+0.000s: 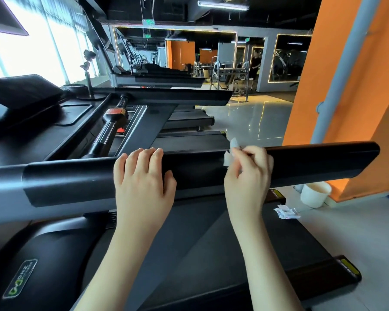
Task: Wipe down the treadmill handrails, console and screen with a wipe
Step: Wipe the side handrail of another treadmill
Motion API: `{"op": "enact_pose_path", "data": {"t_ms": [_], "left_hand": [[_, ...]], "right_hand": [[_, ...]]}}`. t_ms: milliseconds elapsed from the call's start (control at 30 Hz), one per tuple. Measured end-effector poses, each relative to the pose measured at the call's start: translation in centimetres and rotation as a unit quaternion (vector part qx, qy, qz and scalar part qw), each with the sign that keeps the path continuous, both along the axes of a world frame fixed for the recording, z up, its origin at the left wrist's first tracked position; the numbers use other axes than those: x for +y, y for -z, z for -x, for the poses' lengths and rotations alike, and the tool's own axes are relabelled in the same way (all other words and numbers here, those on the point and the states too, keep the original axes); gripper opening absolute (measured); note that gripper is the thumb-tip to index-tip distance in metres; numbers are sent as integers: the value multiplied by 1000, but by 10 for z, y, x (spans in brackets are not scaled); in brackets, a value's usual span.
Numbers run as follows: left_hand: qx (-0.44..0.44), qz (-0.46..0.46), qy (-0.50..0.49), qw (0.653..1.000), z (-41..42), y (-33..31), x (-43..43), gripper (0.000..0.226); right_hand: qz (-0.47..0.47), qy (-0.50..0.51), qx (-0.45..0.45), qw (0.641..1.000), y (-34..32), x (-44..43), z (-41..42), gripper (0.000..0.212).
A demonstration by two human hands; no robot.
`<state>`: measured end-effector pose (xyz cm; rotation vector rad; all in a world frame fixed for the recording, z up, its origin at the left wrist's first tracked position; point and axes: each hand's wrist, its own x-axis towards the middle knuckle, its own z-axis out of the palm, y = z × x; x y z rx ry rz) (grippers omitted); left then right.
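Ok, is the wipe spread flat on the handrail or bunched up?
Bunched up: the right hand pinches the wipe against the handrail, and only small crumpled white bits show.

Cup: white paper cup point(315, 194), upright on the floor point(256, 122), near the orange wall point(316, 75).
Wrappers: torn white packets point(286, 212), on the floor near the cup.
Pipe: grey pipe point(344, 70), runs up the orange wall.
Background: wall mirror point(289, 58); person point(254, 68) standing far off.

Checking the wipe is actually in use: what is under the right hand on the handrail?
A white wipe shows past the fingers of the right hand, lying against the black handrail. The hand covers the rest of it.
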<state>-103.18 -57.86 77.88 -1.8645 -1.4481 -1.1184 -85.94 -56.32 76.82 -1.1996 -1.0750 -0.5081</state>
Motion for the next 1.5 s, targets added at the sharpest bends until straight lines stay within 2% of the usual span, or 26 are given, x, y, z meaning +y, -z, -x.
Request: {"op": "enact_pose_path", "data": {"t_ms": [200,400,467,600,800,967,1133,1200,1333,1500], "left_hand": [[-5,-8,-3,1000,-2,0,1,42],[2,-4,-3,1000,-2,0,-1,42],[-1,-4,-6,1000,-3,0,-1,42],[0,-4,-7,1000,-3,0,0,41],[6,2,-7,1000,-2,0,-1,42],[6,8,-14,1000,-4,-4,-2,42],[31,28,6,999,-6,-9,-3,47],[51,37,29,998,-14,-8,-3,48],[64,50,34,996,-26,-7,-1,47],[57,41,38,997,-25,-5,0,47]], "right_hand": [[25,-43,-45,998,25,-21,27,16],[5,-36,58,998,32,-16,3,15],[14,-47,57,997,46,-19,16,18],[13,-81,-3,997,50,-22,24,20],[-9,-22,72,997,53,-15,8,19],[-14,-56,-6,998,50,-17,24,20],[-43,3,46,998,22,-4,-1,20],[-41,-5,29,999,24,-5,4,22],[-27,-40,-63,997,15,-4,4,32],[8,21,-44,999,-15,10,-24,41]]}}
